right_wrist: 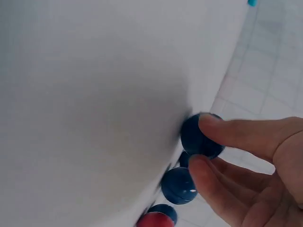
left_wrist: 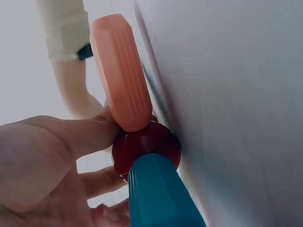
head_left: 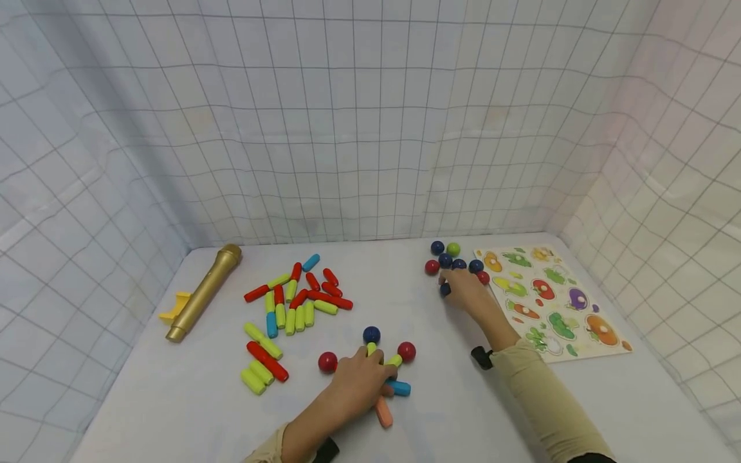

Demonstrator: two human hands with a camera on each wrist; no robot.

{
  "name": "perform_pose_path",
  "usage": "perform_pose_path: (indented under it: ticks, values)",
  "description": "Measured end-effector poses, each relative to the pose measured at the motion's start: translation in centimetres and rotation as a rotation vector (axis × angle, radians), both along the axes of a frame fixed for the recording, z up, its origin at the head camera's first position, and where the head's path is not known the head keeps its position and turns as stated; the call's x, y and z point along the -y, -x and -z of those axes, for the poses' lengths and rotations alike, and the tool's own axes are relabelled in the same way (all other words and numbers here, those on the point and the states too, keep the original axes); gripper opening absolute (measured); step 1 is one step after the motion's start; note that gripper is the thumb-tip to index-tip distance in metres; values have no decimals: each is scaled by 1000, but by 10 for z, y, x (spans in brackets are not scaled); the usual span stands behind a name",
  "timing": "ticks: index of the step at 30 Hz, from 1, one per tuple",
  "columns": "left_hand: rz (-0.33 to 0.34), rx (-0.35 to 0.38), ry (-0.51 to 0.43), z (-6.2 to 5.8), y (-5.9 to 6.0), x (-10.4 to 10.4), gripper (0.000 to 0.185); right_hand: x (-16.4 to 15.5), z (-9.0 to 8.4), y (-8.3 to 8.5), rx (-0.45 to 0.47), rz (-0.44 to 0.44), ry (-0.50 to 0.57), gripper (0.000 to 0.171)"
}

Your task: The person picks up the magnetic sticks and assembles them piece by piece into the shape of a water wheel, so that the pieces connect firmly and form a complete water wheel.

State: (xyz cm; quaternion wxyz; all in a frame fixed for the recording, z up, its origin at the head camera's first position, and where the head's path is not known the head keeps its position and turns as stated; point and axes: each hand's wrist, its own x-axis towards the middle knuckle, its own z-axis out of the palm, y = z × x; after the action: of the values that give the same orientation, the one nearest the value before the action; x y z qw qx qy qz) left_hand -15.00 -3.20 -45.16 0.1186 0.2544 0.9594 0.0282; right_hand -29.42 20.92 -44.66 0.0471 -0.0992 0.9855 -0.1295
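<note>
In the head view my left hand [head_left: 360, 379] is over a star-shaped assembly of short rods and balls at the front of the table. The left wrist view shows its thumb and fingers gripping the dark red center ball [left_wrist: 142, 146], from which an orange rod [left_wrist: 120, 71] and a blue rod [left_wrist: 161, 194] stick out. Lime rods from the assembly lead to a dark blue ball [head_left: 372, 334] and a red ball [head_left: 407, 351]; another red ball [head_left: 327, 362] is left of the hand. My right hand [head_left: 466, 292] pinches a dark blue ball [right_wrist: 201, 136] between thumb and fingers, beside other balls.
Loose red, lime and blue rods [head_left: 295, 302] lie at left center. Farther left, a gold microphone-shaped tube [head_left: 202, 296] lies by a yellow piece [head_left: 175, 307]. A vegetable puzzle board [head_left: 556, 302] is at the right. Beyond my right hand sits a green ball [head_left: 453, 249] among several others.
</note>
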Motion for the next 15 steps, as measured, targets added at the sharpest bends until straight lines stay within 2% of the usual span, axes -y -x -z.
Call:
perform_pose_path:
  ticks: [9, 15]
  values:
    - [19, -5, 17, 2, 1, 2, 37, 14, -12, -72, 150, -98, -9, 28]
    - [26, -1, -6, 2, 0, 2, 37, 25, -12, -115, 207, -189, 45, 30]
